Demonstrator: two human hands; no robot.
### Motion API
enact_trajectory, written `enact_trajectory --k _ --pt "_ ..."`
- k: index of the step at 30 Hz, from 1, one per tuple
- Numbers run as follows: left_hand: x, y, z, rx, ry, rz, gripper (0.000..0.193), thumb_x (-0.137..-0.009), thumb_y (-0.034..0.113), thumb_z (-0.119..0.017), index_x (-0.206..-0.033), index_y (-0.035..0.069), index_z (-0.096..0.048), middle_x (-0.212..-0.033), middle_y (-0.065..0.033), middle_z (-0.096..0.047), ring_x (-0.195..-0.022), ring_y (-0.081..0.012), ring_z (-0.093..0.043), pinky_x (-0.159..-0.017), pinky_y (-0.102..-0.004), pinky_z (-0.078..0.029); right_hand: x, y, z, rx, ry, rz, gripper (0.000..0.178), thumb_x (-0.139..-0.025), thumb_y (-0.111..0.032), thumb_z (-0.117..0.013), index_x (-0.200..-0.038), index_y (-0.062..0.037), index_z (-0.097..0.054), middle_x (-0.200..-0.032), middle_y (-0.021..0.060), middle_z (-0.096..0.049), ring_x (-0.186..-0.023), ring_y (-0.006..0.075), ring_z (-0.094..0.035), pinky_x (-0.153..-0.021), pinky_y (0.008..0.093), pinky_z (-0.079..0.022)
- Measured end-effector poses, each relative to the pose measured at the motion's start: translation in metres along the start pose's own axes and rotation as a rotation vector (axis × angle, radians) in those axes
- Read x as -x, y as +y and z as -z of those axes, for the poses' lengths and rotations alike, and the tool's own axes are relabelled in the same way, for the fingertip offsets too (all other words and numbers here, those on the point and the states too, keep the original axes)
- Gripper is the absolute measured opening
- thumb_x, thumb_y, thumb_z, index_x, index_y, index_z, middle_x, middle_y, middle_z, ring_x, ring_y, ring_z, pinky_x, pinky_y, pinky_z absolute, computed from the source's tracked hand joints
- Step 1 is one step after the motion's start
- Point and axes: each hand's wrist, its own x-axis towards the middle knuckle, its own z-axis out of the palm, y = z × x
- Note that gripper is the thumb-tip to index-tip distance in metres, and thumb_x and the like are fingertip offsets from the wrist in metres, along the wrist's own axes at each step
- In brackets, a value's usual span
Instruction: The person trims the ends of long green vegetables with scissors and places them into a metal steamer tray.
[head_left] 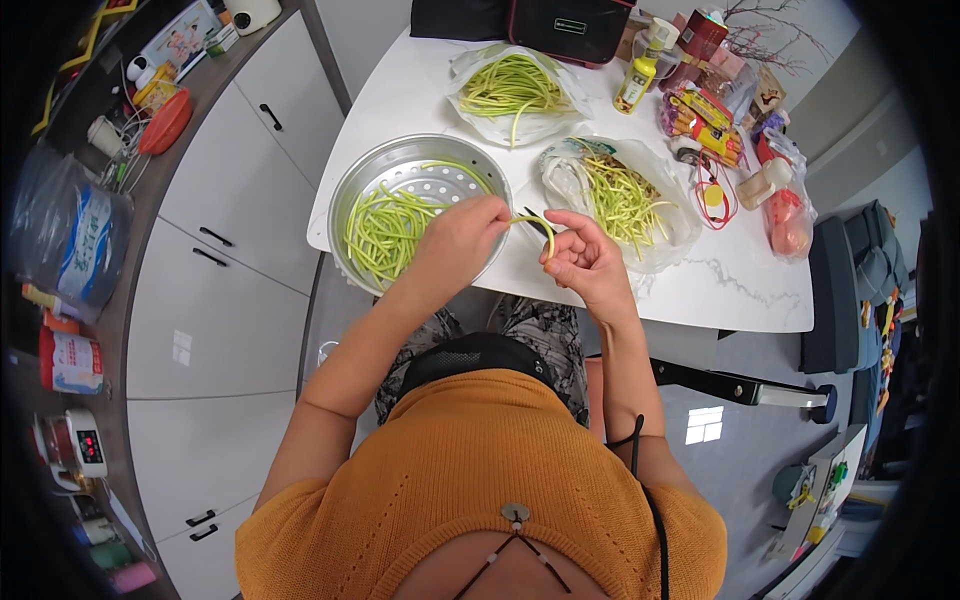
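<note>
My left hand (462, 238) is pinched round one end of a garlic scape (538, 222), over the near right rim of a perforated metal colander (340, 190). The scape bends across to my right hand (597, 268), whose thumb and fingers close on its other end. Inside the colander lies a heap of cut green garlic scape pieces (382, 235). Beyond my right hand, an open plastic bag (675, 245) holds short, thin green stem ends (625, 200). Farther back, another plastic bag (560, 125) holds long whole scapes (512, 85). A small dark object behind the held scape is too hidden to name.
These stand on a white marbled table (740, 290). At its far side are a black case (570, 30), a yellow bottle (637, 80), packaged snacks (705, 125), a red cord (715, 190) and a jar (765, 185). White cabinets (220, 320) line the left.
</note>
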Motion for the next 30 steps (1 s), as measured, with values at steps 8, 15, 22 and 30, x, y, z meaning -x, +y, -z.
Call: enact_trajectory --k 8,15,22,30 --pt "0.008 0.003 -0.007 0.117 -0.088 0.062 0.007 -0.081 0.005 -0.06 -0.086 0.001 -0.056 -0.076 -0.0133 -0.059 -0.069 -0.0284 -0.058 -0.062 -0.0346 -0.045 0.001 0.008 0.008 0.13 0.05 0.072 0.033 -0.082 -0.004 -0.067 -0.114 -0.0014 -0.061 -0.08 -0.0047 -0.054 -0.068 0.0016 -0.047 -0.061 0.0159 -0.038" --pt "0.01 0.006 -0.01 0.146 -0.105 0.101 0.007 -0.082 0.006 -0.06 -0.086 0.001 -0.058 -0.072 -0.011 -0.058 -0.062 -0.0212 -0.055 -0.058 -0.0307 -0.044 0.002 0.005 0.007 0.256 0.167 0.133 0.016 -0.082 -0.004 -0.066 -0.098 -0.0017 -0.068 -0.081 -0.0024 -0.057 -0.07 0.0027 -0.049 -0.06 0.0165 -0.038" --pt "0.013 0.012 -0.011 0.18 -0.155 0.148 0.008 -0.082 0.006 -0.061 -0.087 0.001 -0.058 -0.071 -0.0092 -0.058 -0.06 -0.0173 -0.054 -0.057 -0.0289 -0.043 0.002 0.011 0.01 0.254 0.186 0.206 0.017 -0.083 -0.003 -0.066 -0.099 -0.0014 -0.068 -0.08 -0.0025 -0.057 -0.069 0.0021 -0.048 -0.06 0.0161 -0.037" --pt "0.012 0.012 -0.01 0.143 -0.084 0.173 0.009 -0.082 0.006 -0.062 -0.088 0.0 -0.059 -0.07 -0.0085 -0.059 -0.06 -0.0152 -0.054 -0.056 -0.0277 -0.043 0.002 0.008 0.016 0.186 0.118 0.119 0.025 -0.085 -0.007 -0.065 -0.109 -0.0027 -0.064 -0.083 -0.003 -0.06 -0.066 0.0019 -0.046 -0.06 0.0159 -0.038"
